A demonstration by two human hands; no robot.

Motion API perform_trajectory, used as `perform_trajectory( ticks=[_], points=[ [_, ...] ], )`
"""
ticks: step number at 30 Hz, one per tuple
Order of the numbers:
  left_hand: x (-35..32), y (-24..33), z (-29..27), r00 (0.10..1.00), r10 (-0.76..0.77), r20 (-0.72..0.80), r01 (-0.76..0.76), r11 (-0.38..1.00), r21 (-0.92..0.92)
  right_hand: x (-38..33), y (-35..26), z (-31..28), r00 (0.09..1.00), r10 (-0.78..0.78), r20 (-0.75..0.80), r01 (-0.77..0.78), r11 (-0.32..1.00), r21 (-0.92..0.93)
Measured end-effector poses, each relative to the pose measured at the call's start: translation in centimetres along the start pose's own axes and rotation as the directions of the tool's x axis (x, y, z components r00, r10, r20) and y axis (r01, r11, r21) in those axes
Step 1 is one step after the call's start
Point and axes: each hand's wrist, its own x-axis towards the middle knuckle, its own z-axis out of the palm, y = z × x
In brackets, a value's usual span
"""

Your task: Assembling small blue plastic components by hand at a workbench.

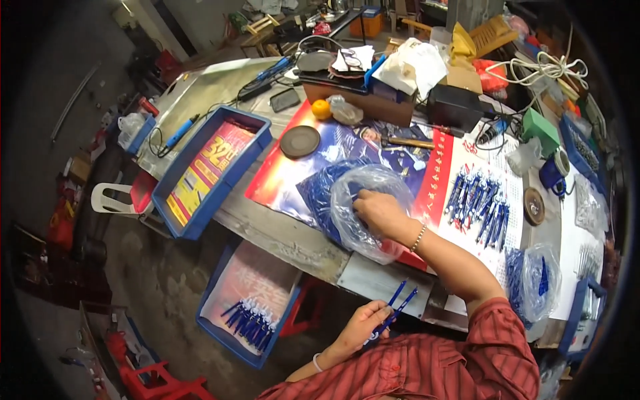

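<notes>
While the right hand reaches across the bench and is pushed into the mouth of a crumpled clear plastic bag full of slim blue plastic parts, its fingers are curled down among them; whether they are pinched on a part I cannot tell, since the film and the knuckles hide the tips. The bag lies on a glossy red and blue poster near the front edge of the bench, close enough to dip into without leaning. The left hand is held low in front of the striped red shirt, off the bench's front edge, with its fingers closed on two thin blue pen-like sticks that fan upward, kept apart from the loose stock.

To the right on the bench, a batch of blue and white pen-like pieces lies in rough rows on a white printed sheet, laid side by side as if for counting. A second clear bag of blue parts sits at the bench's right front corner. At the left end of the bench rests a shallow blue plastic tray lined with a red and yellow printed sheet, and below the front edge another blue tray holds a row of similar blue pieces.
</notes>
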Motion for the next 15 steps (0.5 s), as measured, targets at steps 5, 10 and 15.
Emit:
perform_trajectory(
  ticks=[5, 10, 15],
  points=[
    [0.6, 0.3, -0.7, 0.999, 0.031, 0.043, -0.031, 1.0, -0.001, 0.5, 0.6, -0.1, 0.984, 0.066, -0.167, -0.028, 0.975, 0.221],
    [0.2, -0.1, 0.0, 0.999, 0.042, 0.034, -0.042, 0.999, 0.005, -0.2, 0.1, -0.6, 0.953, 0.211, -0.216, -0.093, 0.885, 0.457],
    [0.0, -1.0, 1.5, 1.0, 0.022, 0.014, -0.023, 0.998, 0.061, -1.2, 0.0, -1.5, 0.921, 0.379, -0.09, -0.252, 0.755, 0.605]
  ],
)
